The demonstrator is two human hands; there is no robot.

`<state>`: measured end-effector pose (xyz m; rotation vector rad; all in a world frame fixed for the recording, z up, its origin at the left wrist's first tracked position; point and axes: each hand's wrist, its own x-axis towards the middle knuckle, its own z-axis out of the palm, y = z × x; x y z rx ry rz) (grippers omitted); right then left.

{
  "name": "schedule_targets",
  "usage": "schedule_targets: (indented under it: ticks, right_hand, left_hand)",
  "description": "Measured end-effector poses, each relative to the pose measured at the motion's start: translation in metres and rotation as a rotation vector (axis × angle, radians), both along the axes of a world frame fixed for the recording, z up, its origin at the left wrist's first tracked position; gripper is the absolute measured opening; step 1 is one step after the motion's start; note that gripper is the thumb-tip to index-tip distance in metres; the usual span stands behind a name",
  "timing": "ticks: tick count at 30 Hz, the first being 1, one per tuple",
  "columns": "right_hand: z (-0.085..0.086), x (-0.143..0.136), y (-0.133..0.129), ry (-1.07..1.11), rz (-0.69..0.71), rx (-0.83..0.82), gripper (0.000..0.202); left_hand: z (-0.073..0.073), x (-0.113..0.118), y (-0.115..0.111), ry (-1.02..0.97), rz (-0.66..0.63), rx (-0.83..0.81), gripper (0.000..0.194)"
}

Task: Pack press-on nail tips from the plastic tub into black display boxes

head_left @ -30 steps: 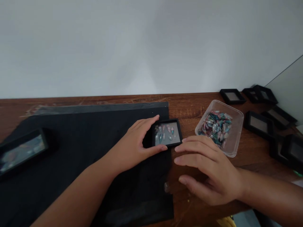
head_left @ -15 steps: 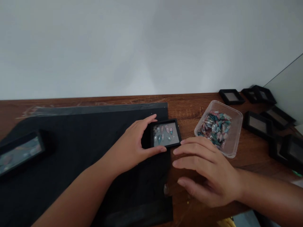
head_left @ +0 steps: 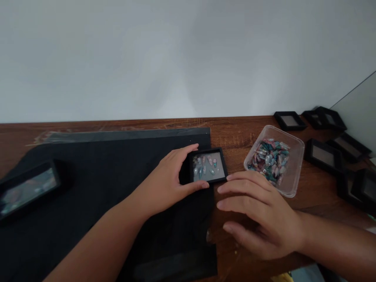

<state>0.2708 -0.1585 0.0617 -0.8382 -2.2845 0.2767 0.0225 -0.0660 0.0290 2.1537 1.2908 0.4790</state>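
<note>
My left hand (head_left: 164,182) grips a small black-framed display box (head_left: 221,161) by its left end, the thumb along the near edge and the fingers at the far edge. Behind its clear window lie several press-on nails (head_left: 209,159), in teal and pink, and some small shiny pieces. The box rests at the right edge of a black mat (head_left: 117,168). Just right of it, my right hand (head_left: 261,215) hovers open with fingers spread and nothing in it. Its fingertips come close to the box's near right corner.
A clear plastic tub (head_left: 295,168) of loose teal and pink nails stands beyond my right hand. Several black-framed boxes (head_left: 323,156) lie at the right, some stacked. Another filled box (head_left: 29,188) sits on the mat at left. A white wall (head_left: 147,58) bounds the wooden table (head_left: 229,137).
The whole view has shifted slightly, so everything appears a little further right. Both hands and the box keep nearly the same places relative to one another.
</note>
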Motion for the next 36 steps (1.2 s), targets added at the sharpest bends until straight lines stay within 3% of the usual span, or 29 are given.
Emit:
schedule_targets:
  ticks: [27,34,36]
  right_hand:
    - [-0.001,-0.001,0.001,0.069,-0.006,-0.003,0.041]
    - [0.0,0.0,0.001,0.048,-0.017,0.026,0.032]
    - [0.001,0.0,0.001,0.042,-0.018,0.022,0.031]
  left_hand:
    - [-0.003,-0.001,0.002,-0.006,-0.027,0.013,0.092]
    - [-0.01,-0.015,0.006,-0.016,-0.122,0.012,0.117]
    - [-0.01,-0.018,0.007,-0.013,-0.14,0.0,0.115]
